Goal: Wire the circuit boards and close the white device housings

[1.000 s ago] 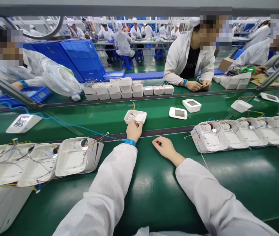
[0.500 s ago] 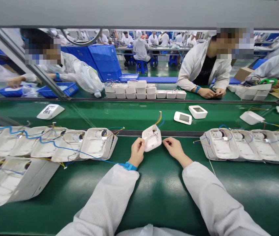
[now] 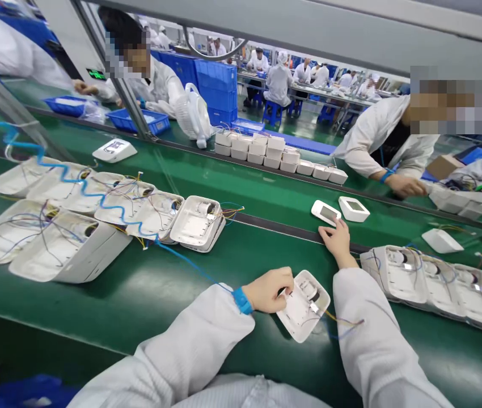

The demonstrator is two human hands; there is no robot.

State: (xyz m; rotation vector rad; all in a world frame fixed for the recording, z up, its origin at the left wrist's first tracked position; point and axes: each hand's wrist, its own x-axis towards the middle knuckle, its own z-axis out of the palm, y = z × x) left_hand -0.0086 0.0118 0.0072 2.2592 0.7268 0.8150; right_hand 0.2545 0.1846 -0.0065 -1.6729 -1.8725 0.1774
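Observation:
My left hand [image 3: 270,290] is closed on the left rim of an open white plastic housing [image 3: 298,317], which lies tilted low over the green surface. Inside the housing are a small white cylinder and wires, and yellow and blue leads trail out to its right. Farther out, my right hand [image 3: 338,242] has thumb and fingers apart at the near edge of a flat white panel with a grey display [image 3: 325,212]. The fingertips meet the panel's right end; a grip on it does not show.
A boxy white unit with a screen [image 3: 354,209] lies beside the panel. Wired housings stand in rows to the left [image 3: 196,224] and right [image 3: 394,275]. A coiled blue cord [image 3: 109,207] runs to my left wristband. Across the belt [image 3: 198,178], a co-worker's hand [image 3: 406,185] is near stacked parts.
My left hand has brought the housing nearer and turned it, so its wires now point right. My right hand has moved away to the display panel. The view has swung and tilted.

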